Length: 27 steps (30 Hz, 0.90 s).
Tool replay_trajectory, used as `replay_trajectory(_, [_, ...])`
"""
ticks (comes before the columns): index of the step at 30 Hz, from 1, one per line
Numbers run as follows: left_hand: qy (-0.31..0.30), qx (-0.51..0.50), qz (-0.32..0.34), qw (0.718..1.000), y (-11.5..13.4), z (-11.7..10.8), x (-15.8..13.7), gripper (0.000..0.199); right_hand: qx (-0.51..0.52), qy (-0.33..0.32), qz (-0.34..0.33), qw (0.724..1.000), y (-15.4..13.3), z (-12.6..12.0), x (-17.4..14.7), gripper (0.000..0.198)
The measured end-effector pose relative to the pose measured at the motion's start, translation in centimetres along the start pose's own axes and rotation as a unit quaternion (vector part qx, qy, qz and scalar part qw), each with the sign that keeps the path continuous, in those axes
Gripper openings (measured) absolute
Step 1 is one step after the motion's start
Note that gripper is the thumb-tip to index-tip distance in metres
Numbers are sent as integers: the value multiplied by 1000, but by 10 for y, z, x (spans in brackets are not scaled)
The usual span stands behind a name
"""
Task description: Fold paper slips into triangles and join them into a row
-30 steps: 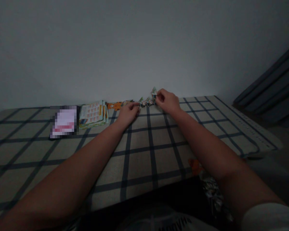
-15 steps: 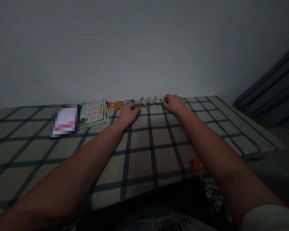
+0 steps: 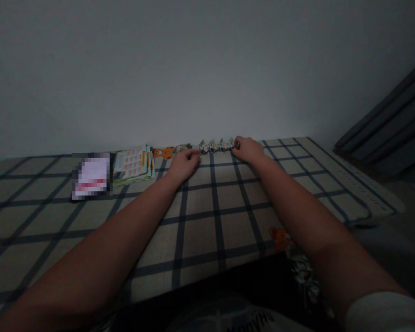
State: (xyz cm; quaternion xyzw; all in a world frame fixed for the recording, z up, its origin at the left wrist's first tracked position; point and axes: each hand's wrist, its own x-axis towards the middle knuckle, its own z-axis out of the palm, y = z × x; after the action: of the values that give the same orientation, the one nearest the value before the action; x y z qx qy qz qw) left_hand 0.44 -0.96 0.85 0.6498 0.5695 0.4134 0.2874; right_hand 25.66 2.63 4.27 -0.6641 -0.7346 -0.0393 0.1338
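A short row of small folded paper pieces [image 3: 216, 146], pale with coloured print, stands along the table's far edge by the wall. My left hand [image 3: 184, 165] rests at its left end, index finger stretched out to touch the nearest piece, thumb apart from it. At the opposite end, the thumb and fingers of my right hand [image 3: 247, 149] are pinched on the last piece, partly covering it. More folded paper [image 3: 182, 147] lies flat behind my left hand. A stack of printed sheets [image 3: 133, 165] lies farther left.
A checked cloth [image 3: 197, 230] with bear prints covers the table. Left of the stack lies a phone-like object [image 3: 92, 176], its screen blurred out. More folded paper [image 3: 306, 276] sits close to my body, beneath my right forearm. A grey wall [image 3: 193, 69] rises behind; a dark curtain [image 3: 390, 120] hangs right.
The view has shifted very slightly. The paper pieces sit a little closer against my right hand, and both hands keep nearly the same places.
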Motion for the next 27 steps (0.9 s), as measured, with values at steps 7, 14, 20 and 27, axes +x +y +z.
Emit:
replay_trajectory(7, [4, 20, 13, 1000, 0, -1, 0, 41, -2, 13, -12, 1000, 1, 3, 1, 25])
replay_trajectory(14, [1, 56, 11, 998, -1, -1, 1, 42, -11, 4, -21, 1000, 0, 4, 0, 29])
replay_trajectory(20, [-29, 109, 104, 988, -4, 2, 1, 42, -11, -8, -14, 1000, 0, 4, 3, 27])
replay_trajectory(27, [-46, 144, 241, 959, -5, 9, -1, 40, -8, 3, -16, 1000, -4, 2, 0, 33])
